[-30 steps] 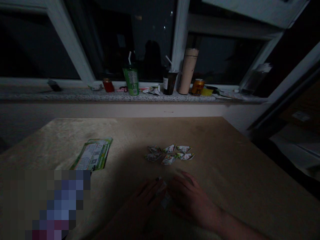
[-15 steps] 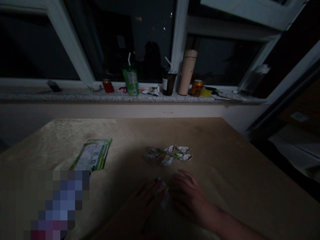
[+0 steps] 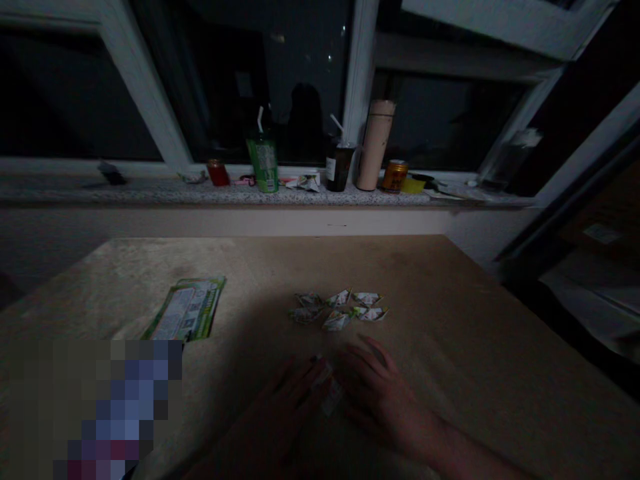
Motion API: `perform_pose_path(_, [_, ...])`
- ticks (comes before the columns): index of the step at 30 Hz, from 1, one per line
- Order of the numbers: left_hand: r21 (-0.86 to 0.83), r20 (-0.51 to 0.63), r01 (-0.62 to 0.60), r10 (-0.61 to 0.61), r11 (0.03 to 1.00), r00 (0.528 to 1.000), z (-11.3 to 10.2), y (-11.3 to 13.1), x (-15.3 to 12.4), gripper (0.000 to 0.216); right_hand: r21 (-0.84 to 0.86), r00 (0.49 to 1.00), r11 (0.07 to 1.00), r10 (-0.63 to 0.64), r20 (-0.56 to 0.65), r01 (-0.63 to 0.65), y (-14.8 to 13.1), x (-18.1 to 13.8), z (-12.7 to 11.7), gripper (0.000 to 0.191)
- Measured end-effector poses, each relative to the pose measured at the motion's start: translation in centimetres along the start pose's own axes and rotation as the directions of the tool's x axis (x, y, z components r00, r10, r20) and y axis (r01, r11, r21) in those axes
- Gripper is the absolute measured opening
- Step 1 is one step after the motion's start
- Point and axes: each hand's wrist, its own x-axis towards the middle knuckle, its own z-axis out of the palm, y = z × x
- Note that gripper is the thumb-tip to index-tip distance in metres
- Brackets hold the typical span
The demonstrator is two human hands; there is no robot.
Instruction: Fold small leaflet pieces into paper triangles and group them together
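Observation:
A small piece of folded printed paper [image 3: 332, 396] lies on the table between my hands, in deep shadow. My left hand [image 3: 290, 403] rests over its left side, the fingers holding it down against the tabletop. Along its right edge is my right hand [image 3: 380, 390], fingers spread and slightly bent, the index finger lifted; its thumb is hidden. Beyond my hands, several folded paper boats [image 3: 337, 321] with printed white and green sides stand in two short rows.
Green printed leaflets [image 3: 187, 310] lie on the brown table [image 3: 425, 280] at the left. A blurred-out patch [image 3: 125, 400] covers the lower left. The granite windowsill [image 3: 165, 195] bears a green cup [image 3: 263, 163], a dark cup [image 3: 338, 167], a pink flask [image 3: 375, 147] and an orange can [image 3: 395, 177].
My right hand's fingers have shifted very slightly, and the view has moved a touch. My left hand and the folded paper stay nearly where they were.

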Motion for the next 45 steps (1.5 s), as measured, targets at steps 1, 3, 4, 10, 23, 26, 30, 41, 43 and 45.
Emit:
perform_pose_path(1, [0.002,0.001,0.002,-0.002,1.000,1.000,0.0,0.0,0.0,0.094,-0.014,0.999,1.000,-0.019,-0.031,0.018,0.0,0.0,0.1,0.029])
perform_pose_path(3, [0.000,-0.006,0.008,-0.008,1.000,1.000,0.0,0.0,0.0,0.092,-0.033,0.994,0.998,-0.048,-0.095,0.045,-0.1,0.0,0.2,0.023])
perform_pose_path(4, [-0.001,-0.007,0.009,-0.009,1.000,1.000,0.0,0.1,0.0,0.091,-0.036,0.991,0.998,-0.052,-0.120,0.048,-0.2,0.0,0.3,0.022])
perform_pose_path(10, [0.010,0.000,0.007,-0.007,1.000,1.000,-0.1,0.2,0.0,0.089,-0.048,0.981,0.997,-0.071,-0.181,0.063,-0.3,-0.2,0.8,0.019])
perform_pose_path(23, [0.110,0.042,-0.065,0.060,0.992,0.997,0.1,-0.3,-0.3,0.093,0.095,0.990,0.992,-0.073,-0.120,0.085,-0.3,-0.1,1.3,0.018])
perform_pose_path(26, [0.158,0.046,-0.130,0.125,0.979,0.991,-0.4,-0.6,-0.5,0.086,0.096,0.991,0.993,-0.057,-0.124,0.070,-0.2,-0.1,1.2,0.017])
perform_pose_path(30, [0.211,0.040,-0.180,0.175,0.961,0.984,-1.6,-0.6,-0.8,0.069,0.107,0.993,0.993,-0.036,-0.111,0.048,0.0,-0.1,1.3,0.015])
perform_pose_path(41, [0.290,-0.029,-0.227,0.245,0.930,0.969,-2.5,0.0,-0.3,0.052,0.087,0.994,0.995,-0.043,-0.102,0.052,0.2,-0.2,1.6,0.017])
perform_pose_path(43, [0.273,-0.038,-0.219,0.239,0.937,0.970,-3.2,0.4,-0.4,0.050,0.083,0.994,0.995,-0.045,-0.097,0.053,0.2,-0.1,1.6,0.016])
perform_pose_path(45, [0.250,-0.036,-0.231,0.247,0.940,0.968,-3.8,0.6,-0.5,0.048,0.082,0.995,0.995,-0.055,-0.087,0.063,0.3,0.1,1.3,0.016])
